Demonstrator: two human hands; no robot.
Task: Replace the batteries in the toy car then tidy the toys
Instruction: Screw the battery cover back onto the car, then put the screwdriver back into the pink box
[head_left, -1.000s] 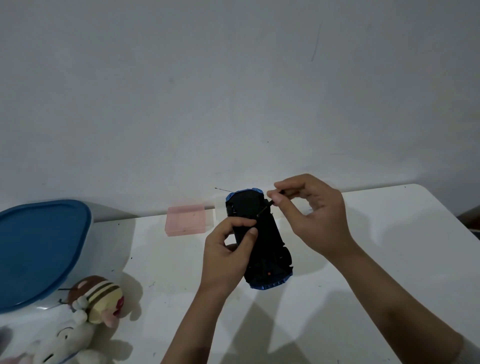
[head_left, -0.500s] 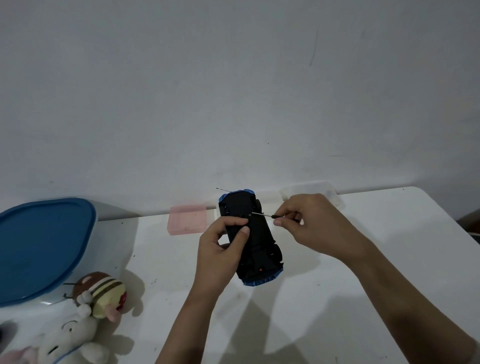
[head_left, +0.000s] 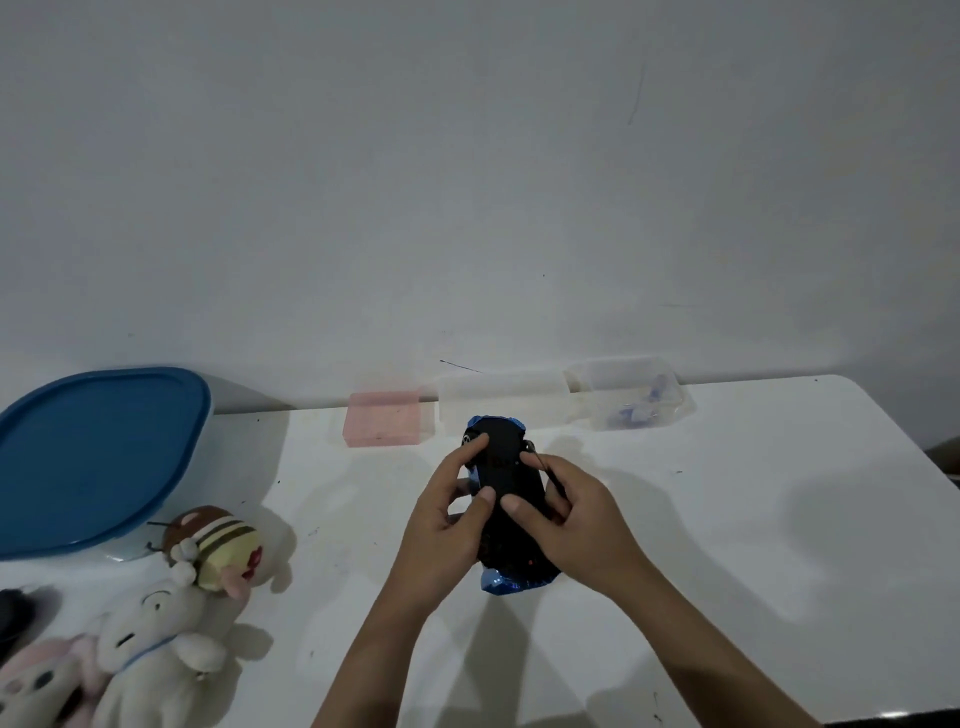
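Both hands grip the toy car (head_left: 506, 483) belly-up above the bench (head_left: 727, 519): left hand (head_left: 447, 512) steadying, right hand (head_left: 576, 514) also pinching a thin screwdriver (head_left: 546, 470), probably for the battery cover.

The toy car (head_left: 506, 483) sits mid-bench (head_left: 727, 545), underside up, between the left hand (head_left: 441, 525) and right hand (head_left: 576, 519). Behind it, along the wall, three small boxes (head_left: 387, 418) stand in a row. Far left is a lidded tub (head_left: 93, 457), with plush toys (head_left: 171, 613) before it.
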